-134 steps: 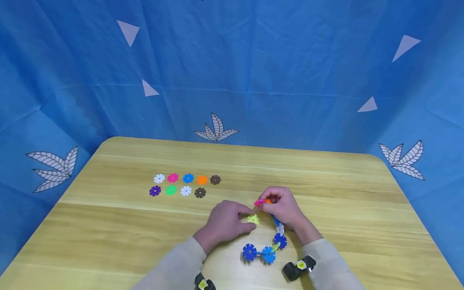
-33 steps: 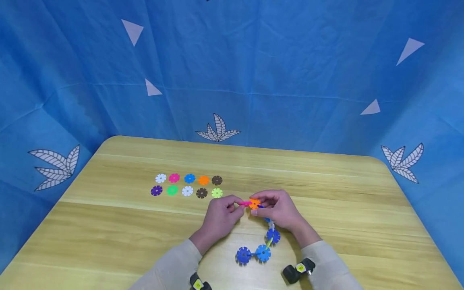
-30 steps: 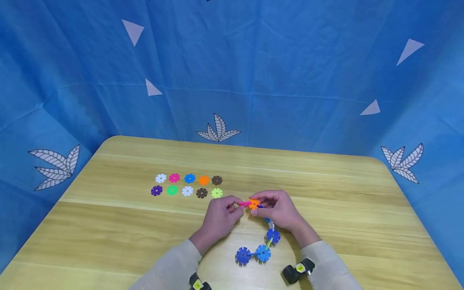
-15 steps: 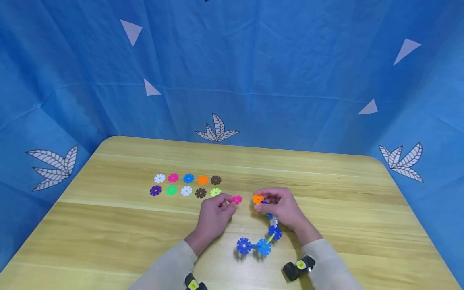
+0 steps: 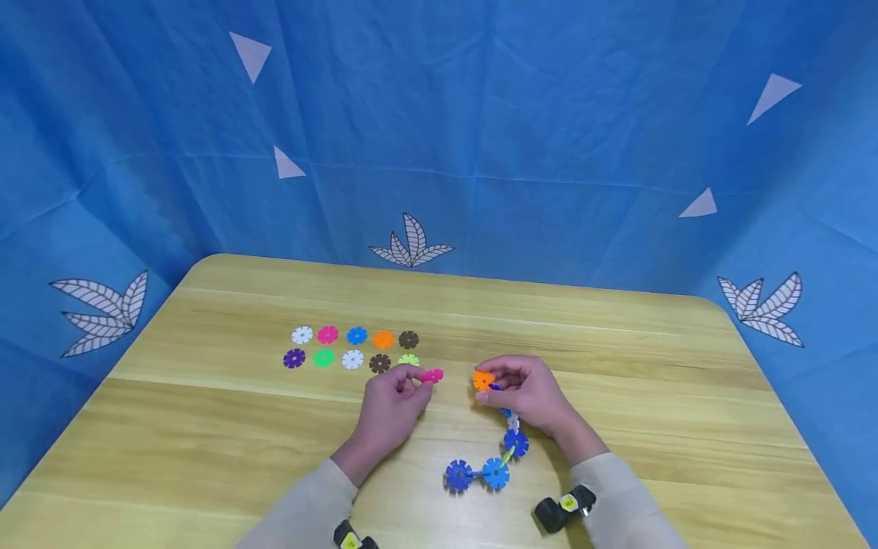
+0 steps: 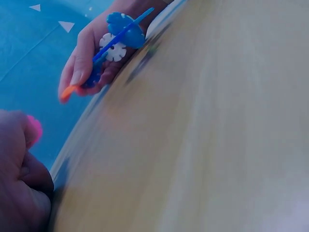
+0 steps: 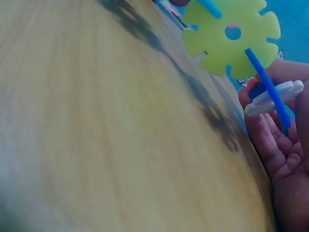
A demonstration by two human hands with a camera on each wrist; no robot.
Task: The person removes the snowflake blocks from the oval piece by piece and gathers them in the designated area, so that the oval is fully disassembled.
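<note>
My left hand point(image 5: 391, 408) pinches a pink notched disc point(image 5: 433, 376) between thumb and forefinger, close to the yellow-green disc point(image 5: 408, 360) on the table. Across a gap to its right, my right hand point(image 5: 531, 393) holds an orange notched disc point(image 5: 483, 380) at the end of a chain of interlocked discs. The chain curves down toward me through a white disc point(image 5: 513, 422) and a dark blue disc point(image 5: 516, 442), ending in a light blue disc point(image 5: 496, 473) and another dark blue one. In the right wrist view a yellow-green chain disc point(image 7: 217, 53) looms large.
Two rows of loose discs lie at the table's left middle, among them a purple disc point(image 5: 294, 358), a green disc point(image 5: 324, 357) and a brown disc point(image 5: 408, 340). A blue curtain point(image 5: 439, 137) hangs behind the wooden table point(image 5: 617, 343).
The left hand set the yellow-green disc at the row's right end, then gripped the pink disc. That disc has come off the orange one and moved left. The right hand still holds the chain.
</note>
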